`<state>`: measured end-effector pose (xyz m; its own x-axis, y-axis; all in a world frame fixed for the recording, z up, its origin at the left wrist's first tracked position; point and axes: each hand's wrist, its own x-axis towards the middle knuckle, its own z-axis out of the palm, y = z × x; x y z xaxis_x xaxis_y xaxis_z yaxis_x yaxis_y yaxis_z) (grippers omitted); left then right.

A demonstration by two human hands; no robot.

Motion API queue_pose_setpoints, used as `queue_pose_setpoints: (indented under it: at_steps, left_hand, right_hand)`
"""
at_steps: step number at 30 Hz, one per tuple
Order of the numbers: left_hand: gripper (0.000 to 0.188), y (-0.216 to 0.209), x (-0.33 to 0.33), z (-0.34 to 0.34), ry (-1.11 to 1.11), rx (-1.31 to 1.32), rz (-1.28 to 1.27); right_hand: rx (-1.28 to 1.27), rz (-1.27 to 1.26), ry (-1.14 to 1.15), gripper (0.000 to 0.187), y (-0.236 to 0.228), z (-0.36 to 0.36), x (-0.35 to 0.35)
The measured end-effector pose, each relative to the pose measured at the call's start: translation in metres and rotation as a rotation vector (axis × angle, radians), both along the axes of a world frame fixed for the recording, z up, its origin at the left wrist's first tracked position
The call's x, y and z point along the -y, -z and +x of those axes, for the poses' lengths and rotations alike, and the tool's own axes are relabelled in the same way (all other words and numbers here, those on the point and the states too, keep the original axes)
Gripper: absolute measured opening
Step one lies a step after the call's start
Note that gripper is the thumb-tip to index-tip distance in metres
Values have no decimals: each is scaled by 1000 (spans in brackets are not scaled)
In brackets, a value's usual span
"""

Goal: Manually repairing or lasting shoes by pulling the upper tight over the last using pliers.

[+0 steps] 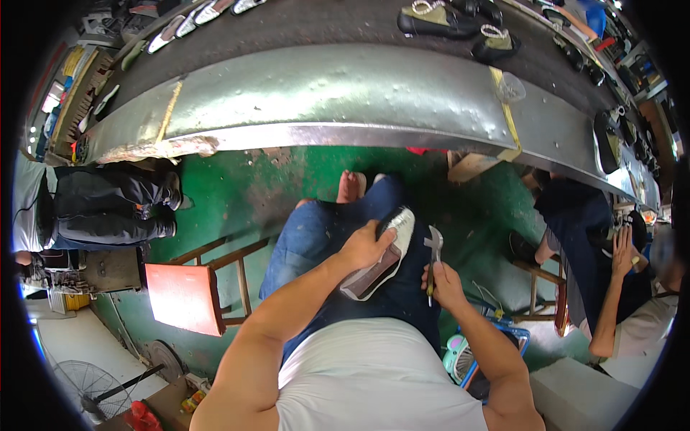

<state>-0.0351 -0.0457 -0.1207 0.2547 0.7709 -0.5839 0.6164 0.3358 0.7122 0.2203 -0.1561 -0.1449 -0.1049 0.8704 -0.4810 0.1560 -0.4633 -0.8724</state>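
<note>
Over the seated person's denim-covered lap (302,248), a brown and silvery-white shoe (384,267) lies aslant, its pale end pointing far and slightly right, its brown end near and left. The left hand (365,248) is clamped on the shoe from the left side, thumb laid across it close to the pale end. Just right of the shoe, and apart from it, the right hand (447,286) is closed around the handle of a metal hand tool (433,244), whose head points far; whether it is a hammer or pincers is too small to tell. Farther off, a metal-edged bench (323,100) curves across the scene, with dark shoes (435,21) on its far right and pale shoes (167,34) on its far left. The step appears to be working the shoe with the tool. To do it well, the shoe should bear firmly against the thigh so it cannot roll, and the left thumb should sit back from wherever the tool head lands. A square, light, controlled contact seems safest, since a glancing one could mark the surface or slip toward the fingers.
</note>
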Motion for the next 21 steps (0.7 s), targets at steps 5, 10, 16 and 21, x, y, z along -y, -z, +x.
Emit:
queue_pose_setpoints:
  at_steps: [5, 10, 16, 21]
  left_hand:
    - [83, -21, 1, -18, -446, 1054, -140]
    - [113, -57, 24, -69, -460, 1436, -414]
    - [87, -46, 57, -22, 137, -331, 242]
    - [51, -20, 59, -30, -35, -249, 430]
  right_hand:
    - [-222, -210, 237, 45, 4, 8, 4]
    - [-234, -250, 276, 46, -3, 7, 2]
    - [-254, -278, 254, 39, -13, 1, -2]
    - [264, 125, -300, 31, -49, -7, -1]
